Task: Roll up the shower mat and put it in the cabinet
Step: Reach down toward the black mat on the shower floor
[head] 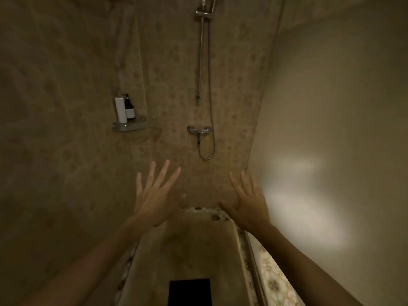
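A beige shower mat (187, 246) lies flat on the floor of a narrow, dim shower stall, reaching almost to the far wall. My left hand (152, 195) and my right hand (247, 202) are stretched out in front of me above the mat's far end, palms down, fingers spread, holding nothing. Neither hand touches the mat. A black rectangle (189, 291) covers part of the mat near the bottom edge. No cabinet is in view.
A tiled wall ahead carries a chrome mixer tap (199, 130) with a looping hose and a riser rail (202, 54). A glass corner shelf (131, 125) on the left holds a white bottle and a dark pump bottle. A frosted glass panel (331, 151) closes the right side. Pebble flooring (217, 214) borders the mat.
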